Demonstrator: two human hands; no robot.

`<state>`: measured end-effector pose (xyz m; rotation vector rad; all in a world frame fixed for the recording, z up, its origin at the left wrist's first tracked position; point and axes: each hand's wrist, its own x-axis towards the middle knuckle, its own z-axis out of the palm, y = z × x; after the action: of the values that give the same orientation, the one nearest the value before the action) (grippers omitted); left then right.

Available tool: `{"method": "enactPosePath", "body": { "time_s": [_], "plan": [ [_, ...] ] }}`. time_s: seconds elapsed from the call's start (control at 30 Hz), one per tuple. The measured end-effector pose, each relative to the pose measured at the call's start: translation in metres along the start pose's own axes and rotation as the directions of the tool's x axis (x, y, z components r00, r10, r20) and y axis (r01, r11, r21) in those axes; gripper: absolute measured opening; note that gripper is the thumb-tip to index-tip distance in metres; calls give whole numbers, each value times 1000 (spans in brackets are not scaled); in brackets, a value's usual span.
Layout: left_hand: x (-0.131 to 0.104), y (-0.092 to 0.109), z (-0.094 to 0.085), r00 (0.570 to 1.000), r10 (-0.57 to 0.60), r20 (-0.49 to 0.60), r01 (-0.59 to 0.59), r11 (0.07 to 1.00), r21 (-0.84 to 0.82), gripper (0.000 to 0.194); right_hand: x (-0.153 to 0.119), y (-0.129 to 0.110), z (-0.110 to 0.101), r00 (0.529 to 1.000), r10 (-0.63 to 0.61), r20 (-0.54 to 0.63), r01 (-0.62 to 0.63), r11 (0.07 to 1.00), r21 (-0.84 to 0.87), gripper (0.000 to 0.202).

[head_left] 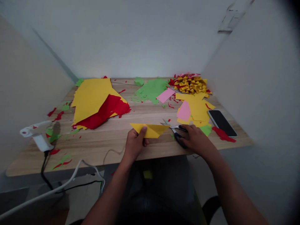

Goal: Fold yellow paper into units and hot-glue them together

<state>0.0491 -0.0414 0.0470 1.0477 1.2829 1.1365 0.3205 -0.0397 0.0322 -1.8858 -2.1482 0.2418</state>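
Note:
My left hand (pixel 136 141) pinches a strip of yellow paper (pixel 153 131) near the front edge of the table, thumb on top and fingers curled beneath. The strip has slanted ends and looks folded. At its right end is a pair of scissors (pixel 174 127) with dark handles. My right hand (pixel 196 139) is closed around those handles, and the blades stand apart, pointing left. The right tip of the paper meets or overlaps the blades; whether it lies between them I cannot tell.
Yellow sheets (pixel 90 93) with red paper (pixel 103 112) lie at left, green paper (pixel 152 89) at the back. A heap of folded yellow pieces (pixel 191 84) stands back right. A phone (pixel 222 122) lies at right, a white glue gun (pixel 38 136) with a cord at left. Scraps are scattered around.

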Motion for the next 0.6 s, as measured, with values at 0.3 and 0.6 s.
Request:
{"method": "enactPosePath", "body": {
  "time_s": [0.3,0.6],
  "plan": [
    [-35,73,4,994,105,41,-97,983,-157,28,6,-30,-26,982,111,151,-186,650,737,63],
    [-56,112,7,974,226,-20,-226,974,-15,28,-70,-114,-12,983,-160,91,-54,225,973,74]
  ]
}}
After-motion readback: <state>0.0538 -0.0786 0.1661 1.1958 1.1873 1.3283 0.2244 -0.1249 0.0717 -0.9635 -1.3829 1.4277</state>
